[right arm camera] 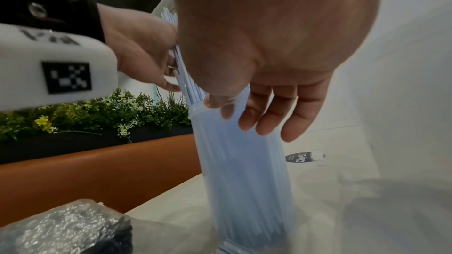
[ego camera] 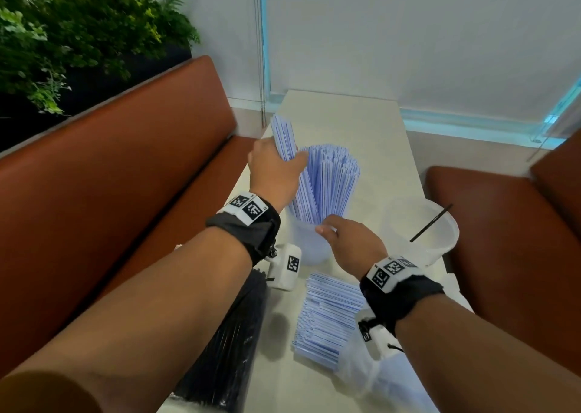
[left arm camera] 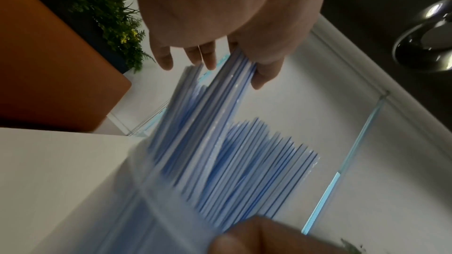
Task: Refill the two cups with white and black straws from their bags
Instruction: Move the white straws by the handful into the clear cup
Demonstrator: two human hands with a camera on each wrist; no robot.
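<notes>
Left hand feeds white straws into a nearly full cup.

A bag of black straws [ego camera: 229,343] lies at the near left of the counter [ego camera: 371,123]. The left hand [ego camera: 275,173] has its grip closed around a bundle of white straws [ego camera: 284,135], lower ends inside the translucent cup [ego camera: 309,242]. The right hand [ego camera: 352,242] rests relaxed, fingers against the cup's rim, holding nothing. More white straws lie in their bag [ego camera: 327,315] nearby. Farther right, a second cup [ego camera: 440,239] holds one black straw [ego camera: 430,224].

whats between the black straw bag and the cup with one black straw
In the head view, the white straws' bag lies between the black straw bag and the near-empty cup.
</notes>
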